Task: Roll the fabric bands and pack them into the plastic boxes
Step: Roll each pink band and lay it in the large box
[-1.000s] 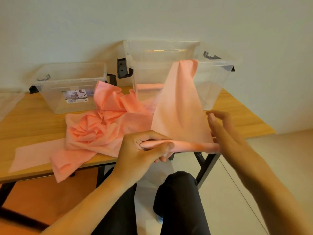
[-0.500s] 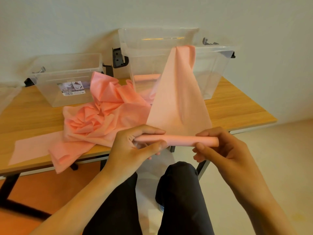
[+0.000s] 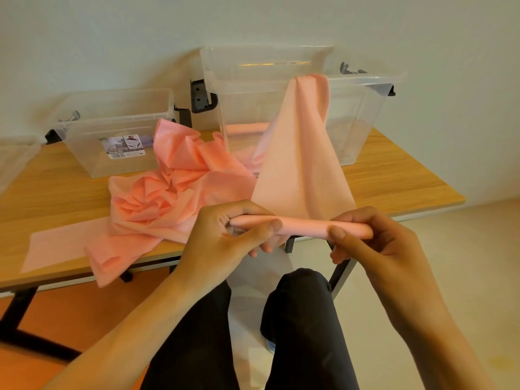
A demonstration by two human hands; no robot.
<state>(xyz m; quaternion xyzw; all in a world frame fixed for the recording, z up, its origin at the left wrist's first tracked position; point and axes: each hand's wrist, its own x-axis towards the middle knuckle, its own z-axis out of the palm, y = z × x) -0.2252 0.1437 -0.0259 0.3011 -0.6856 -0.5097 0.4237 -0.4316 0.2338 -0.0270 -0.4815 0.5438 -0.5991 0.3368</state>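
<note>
Gripping a thin roll of pale pink fabric band [image 3: 304,225] at centre frame, a person's left hand [image 3: 225,237] curls thumb and fingers round its left end, and the right hand [image 3: 374,240] pinches its right end. The roll's long axis runs level, left to right, in front of the wooden table [image 3: 394,178]. Its unrolled length [image 3: 298,159] rises toward upper centre, draped over the rim of the tall clear plastic box [image 3: 363,116], so further rolling likely winds that way. Crumpled pink fabric [image 3: 168,198] lies centre left.
</note>
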